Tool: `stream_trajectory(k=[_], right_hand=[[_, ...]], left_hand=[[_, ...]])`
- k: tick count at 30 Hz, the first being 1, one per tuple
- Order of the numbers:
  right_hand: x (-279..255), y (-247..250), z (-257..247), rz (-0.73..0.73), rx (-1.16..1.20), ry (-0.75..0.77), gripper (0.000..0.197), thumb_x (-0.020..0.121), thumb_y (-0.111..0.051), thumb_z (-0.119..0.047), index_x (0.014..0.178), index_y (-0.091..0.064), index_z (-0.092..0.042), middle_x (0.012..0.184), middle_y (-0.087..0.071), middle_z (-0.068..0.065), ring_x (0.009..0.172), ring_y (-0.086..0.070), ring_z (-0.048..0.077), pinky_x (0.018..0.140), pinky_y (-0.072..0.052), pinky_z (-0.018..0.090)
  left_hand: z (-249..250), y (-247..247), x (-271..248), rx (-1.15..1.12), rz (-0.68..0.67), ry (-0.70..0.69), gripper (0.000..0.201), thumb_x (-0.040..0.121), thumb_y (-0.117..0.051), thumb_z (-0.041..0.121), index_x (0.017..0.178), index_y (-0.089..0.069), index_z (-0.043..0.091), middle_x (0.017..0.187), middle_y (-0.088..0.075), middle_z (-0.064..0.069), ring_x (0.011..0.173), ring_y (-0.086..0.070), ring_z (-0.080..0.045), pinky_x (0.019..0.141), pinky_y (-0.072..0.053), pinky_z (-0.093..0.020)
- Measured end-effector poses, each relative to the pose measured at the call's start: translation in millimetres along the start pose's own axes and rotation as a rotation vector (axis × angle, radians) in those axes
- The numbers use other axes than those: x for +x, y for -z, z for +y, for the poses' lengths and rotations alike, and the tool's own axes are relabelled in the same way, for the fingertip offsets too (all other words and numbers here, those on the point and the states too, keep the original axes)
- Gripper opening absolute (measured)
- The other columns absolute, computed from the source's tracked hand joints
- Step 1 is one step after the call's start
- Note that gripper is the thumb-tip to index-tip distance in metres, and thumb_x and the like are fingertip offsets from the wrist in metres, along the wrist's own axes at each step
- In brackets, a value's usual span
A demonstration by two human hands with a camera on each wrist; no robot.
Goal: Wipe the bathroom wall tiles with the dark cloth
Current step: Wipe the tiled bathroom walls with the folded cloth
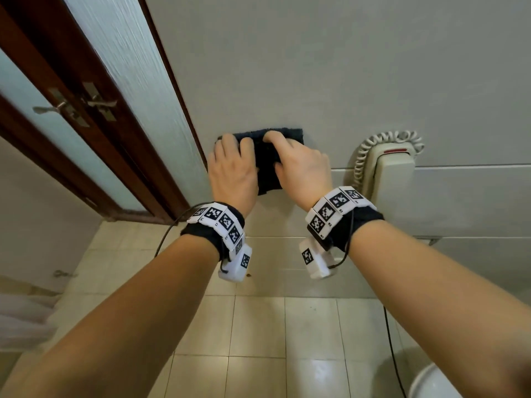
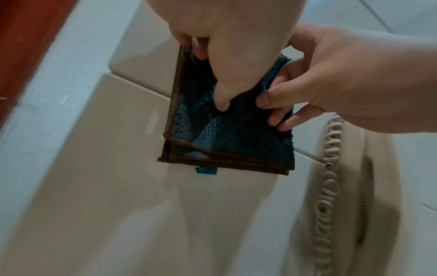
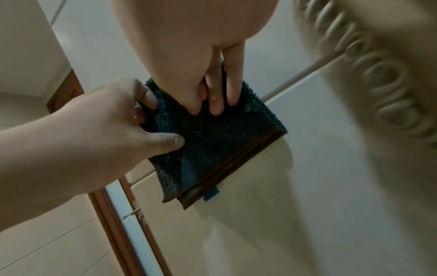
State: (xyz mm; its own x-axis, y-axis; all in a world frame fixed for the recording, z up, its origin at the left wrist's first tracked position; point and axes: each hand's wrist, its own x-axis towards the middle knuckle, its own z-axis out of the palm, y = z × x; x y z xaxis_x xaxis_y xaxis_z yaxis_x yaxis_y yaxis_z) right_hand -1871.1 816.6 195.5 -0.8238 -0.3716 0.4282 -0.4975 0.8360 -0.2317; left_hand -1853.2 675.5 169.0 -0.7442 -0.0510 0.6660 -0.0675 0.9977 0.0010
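A folded dark blue cloth (image 1: 268, 165) with brown edging and a small blue tag (image 2: 206, 170) lies flat against the grey wall tiles (image 1: 316, 67), just right of the door frame. My left hand (image 1: 232, 165) grips its left side, thumb on the front face and fingers curled at the edge (image 3: 146, 99). My right hand (image 1: 301, 168) holds its right side, fingertips (image 2: 272, 99) curled on the cloth's edge. Seen from the wrists, the cloth (image 2: 227, 134) (image 3: 212, 149) is folded in layers, and both hands press it to the tile.
A beige wall telephone (image 1: 393, 173) with a coiled cord hangs close to the right of the cloth. A brown-framed door (image 1: 138, 90) with metal handles (image 1: 97, 103) stands to the left. Below are pale floor tiles (image 1: 258, 326) and a white toilet rim (image 1: 431, 383).
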Motion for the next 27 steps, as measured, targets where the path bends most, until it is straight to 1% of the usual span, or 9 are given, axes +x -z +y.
stream_trajectory(k=[2,5,7,9,13,17,20,24,27], right_hand=[[-6.8,7.9,17.4,0.021,-0.012,-0.016,0.046,0.091,-0.048,-0.012,0.130,-0.039,-0.034,0.105,-0.065,-0.005,0.079,-0.064,0.034,0.060,-0.038,0.035],[-16.2,23.9,44.6,0.055,-0.042,-0.057,0.044,0.091,-0.051,-0.012,0.128,-0.038,-0.033,0.106,-0.065,-0.002,0.077,-0.065,0.033,0.057,-0.046,0.036],[-18.7,33.5,57.2,0.066,-0.064,-0.087,0.043,0.091,-0.052,-0.011,0.127,-0.040,-0.031,0.104,-0.064,-0.001,0.076,-0.064,0.031,0.056,-0.046,0.036],[-16.6,40.9,61.2,0.066,-0.072,-0.110,0.039,0.091,-0.052,-0.012,0.125,-0.042,-0.028,0.102,-0.064,0.001,0.076,-0.064,0.033,0.057,-0.048,0.037],[-2.0,61.1,53.6,0.116,-0.073,-0.130,0.034,0.090,-0.055,-0.015,0.119,-0.041,-0.025,0.095,-0.064,0.002,0.076,-0.063,0.036,0.062,-0.051,0.043],[24.9,92.9,39.0,0.191,-0.051,-0.082,0.037,0.087,-0.060,-0.013,0.117,-0.042,-0.023,0.091,-0.065,0.000,0.078,-0.063,0.034,0.066,-0.051,0.046],[40.4,111.1,27.2,0.219,-0.029,-0.047,0.036,0.086,-0.060,-0.013,0.118,-0.045,-0.022,0.091,-0.065,0.000,0.079,-0.062,0.034,0.068,-0.051,0.047],[44.5,113.0,18.0,0.248,-0.031,-0.051,0.035,0.086,-0.057,-0.013,0.118,-0.045,-0.021,0.092,-0.064,0.002,0.078,-0.061,0.037,0.066,-0.051,0.047],[43.0,102.2,12.7,0.247,-0.033,-0.045,0.034,0.086,-0.056,-0.013,0.118,-0.045,-0.020,0.093,-0.063,0.003,0.077,-0.061,0.038,0.064,-0.050,0.045]], left_hand=[[19.5,-1.5,2.4,-0.029,0.013,-0.026,0.036,0.073,-0.077,0.010,0.100,-0.053,0.009,0.094,-0.051,-0.012,0.082,-0.051,-0.031,0.066,-0.038,-0.039],[54.9,-1.5,6.6,-0.065,0.041,-0.058,0.037,0.071,-0.079,0.008,0.099,-0.055,0.010,0.092,-0.051,-0.012,0.082,-0.051,-0.031,0.067,-0.037,-0.039],[73.2,1.2,9.3,-0.076,0.048,-0.071,0.036,0.071,-0.079,0.008,0.099,-0.055,0.010,0.092,-0.052,-0.012,0.082,-0.051,-0.032,0.068,-0.037,-0.039],[81.2,5.7,13.3,-0.079,0.048,-0.081,0.037,0.071,-0.079,0.009,0.098,-0.054,0.011,0.092,-0.051,-0.011,0.082,-0.050,-0.031,0.068,-0.035,-0.039],[76.2,26.6,32.1,-0.073,0.074,-0.118,0.042,0.068,-0.080,0.011,0.101,-0.054,0.015,0.093,-0.052,-0.009,0.082,-0.050,-0.029,0.067,-0.032,-0.038],[65.2,58.7,61.7,-0.061,0.106,-0.108,0.049,0.060,-0.082,0.012,0.102,-0.056,0.016,0.097,-0.052,-0.007,0.084,-0.051,-0.027,0.068,-0.030,-0.036],[55.2,75.6,79.0,-0.054,0.136,-0.094,0.053,0.059,-0.082,0.013,0.105,-0.056,0.017,0.099,-0.052,-0.006,0.086,-0.051,-0.026,0.069,-0.030,-0.037],[44.5,83.7,85.6,-0.043,0.154,-0.125,0.053,0.062,-0.081,0.015,0.108,-0.056,0.019,0.101,-0.051,-0.005,0.088,-0.051,-0.025,0.069,-0.031,-0.037],[38.6,78.2,78.5,-0.057,0.161,-0.102,0.050,0.065,-0.080,0.017,0.110,-0.057,0.018,0.101,-0.051,-0.005,0.088,-0.051,-0.025,0.069,-0.031,-0.037]])
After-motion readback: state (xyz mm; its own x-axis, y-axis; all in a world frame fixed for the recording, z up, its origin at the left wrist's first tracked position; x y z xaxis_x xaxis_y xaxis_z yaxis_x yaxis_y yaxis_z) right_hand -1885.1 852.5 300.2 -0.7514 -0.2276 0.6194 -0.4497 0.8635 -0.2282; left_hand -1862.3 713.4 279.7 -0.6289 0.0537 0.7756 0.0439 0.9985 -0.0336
